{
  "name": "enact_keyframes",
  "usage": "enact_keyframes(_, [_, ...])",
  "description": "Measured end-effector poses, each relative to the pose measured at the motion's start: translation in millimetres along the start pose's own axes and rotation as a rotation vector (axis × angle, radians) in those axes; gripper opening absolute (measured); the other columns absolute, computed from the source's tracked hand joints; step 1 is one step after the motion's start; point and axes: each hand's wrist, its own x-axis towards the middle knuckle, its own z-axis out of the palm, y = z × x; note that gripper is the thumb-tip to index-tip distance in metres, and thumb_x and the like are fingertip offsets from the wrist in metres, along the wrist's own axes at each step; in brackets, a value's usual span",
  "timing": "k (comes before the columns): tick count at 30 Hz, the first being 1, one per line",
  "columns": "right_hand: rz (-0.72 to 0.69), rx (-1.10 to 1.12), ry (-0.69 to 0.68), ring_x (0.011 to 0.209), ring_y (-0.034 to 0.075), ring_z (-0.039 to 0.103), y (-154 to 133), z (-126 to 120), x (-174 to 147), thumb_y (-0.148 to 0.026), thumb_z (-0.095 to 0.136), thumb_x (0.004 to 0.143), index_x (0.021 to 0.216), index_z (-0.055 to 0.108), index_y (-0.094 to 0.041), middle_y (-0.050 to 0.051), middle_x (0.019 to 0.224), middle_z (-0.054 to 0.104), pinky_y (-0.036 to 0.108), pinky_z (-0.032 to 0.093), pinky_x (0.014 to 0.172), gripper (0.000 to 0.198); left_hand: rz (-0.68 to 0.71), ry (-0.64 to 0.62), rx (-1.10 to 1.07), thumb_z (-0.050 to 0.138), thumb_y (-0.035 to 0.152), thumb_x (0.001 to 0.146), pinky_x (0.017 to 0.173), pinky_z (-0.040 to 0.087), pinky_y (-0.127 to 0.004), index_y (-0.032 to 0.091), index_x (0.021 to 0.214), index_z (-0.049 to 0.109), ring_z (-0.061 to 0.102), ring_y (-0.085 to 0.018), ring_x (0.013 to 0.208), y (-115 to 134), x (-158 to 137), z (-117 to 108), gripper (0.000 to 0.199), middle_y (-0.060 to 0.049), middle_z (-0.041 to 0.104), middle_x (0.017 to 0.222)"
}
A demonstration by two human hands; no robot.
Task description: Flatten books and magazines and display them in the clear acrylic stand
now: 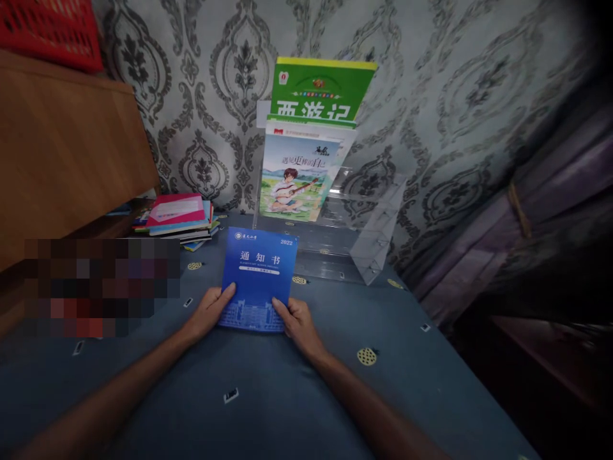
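Note:
A blue booklet with white lettering and "2022" on its cover is held upright between my two hands. My left hand grips its lower left edge, thumb on the cover. At the lower right edge, my right hand holds it the same way; the fingers behind the booklet are hidden. Beyond it stands a clear plastic book rack. A book with a guitar player on its cover rests in the rack, and a green book with a yellow top edge leans higher up behind it.
A pile of books lies at the back left, beside a wooden cabinet with a red basket on top. Patterned wallpaper rises behind. The blue cloth covers the surface; a curtain hangs at the right. One left patch is pixelated.

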Motion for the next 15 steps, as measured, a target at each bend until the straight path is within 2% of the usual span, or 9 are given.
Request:
enact_keyframes(3, [-0.001,0.014,-0.017,0.052,0.011,0.033,-4.3,-0.4,-0.8,-0.075,0.056,0.082,0.060,0.043,-0.023,-0.005,0.054,0.035,0.024,0.028,0.046,0.058,0.006,0.039,-0.006,0.052,0.082,0.078,0.051,0.043,-0.027,0.015,0.061,0.065,0.055,-0.016,0.051,5.9,2.4,-4.6,0.069,-0.003,0.063,0.055])
enact_keyframes(6, [0.001,0.051,-0.091,0.049,0.009,0.032,-7.0,-2.0,-0.3,-0.075,0.059,0.079,0.059,0.046,-0.021,-0.005,0.054,0.037,0.023,0.026,0.044,0.059,0.061,0.130,-0.101,0.055,0.081,0.076,0.055,0.047,-0.027,0.013,0.079,0.072,0.061,-0.018,0.057,16.0,8.5,-9.0,0.070,-0.004,0.070,0.064])
enact_keyframes(9, [0.082,0.151,-0.172,0.043,0.006,0.028,-9.6,-4.4,-0.2,-0.074,0.064,0.077,0.066,0.055,-0.019,-0.007,0.052,0.039,0.021,0.022,0.039,0.056,0.106,0.175,-0.264,0.060,0.079,0.076,0.058,0.050,-0.029,0.012,0.094,0.073,0.065,-0.019,0.062,29.5,15.1,-9.3,0.070,-0.005,0.073,0.072])
enact_keyframes(15, [0.228,0.302,-0.282,0.043,0.004,0.030,-16.8,-5.3,-3.6,-0.070,0.073,0.072,0.076,0.062,-0.016,-0.007,0.057,0.047,0.017,0.018,0.036,0.055,0.097,0.132,-0.377,0.076,0.071,0.067,0.058,0.050,-0.028,0.014,0.084,0.073,0.064,-0.018,0.058,51.5,14.4,6.1,0.060,-0.003,0.072,0.066])
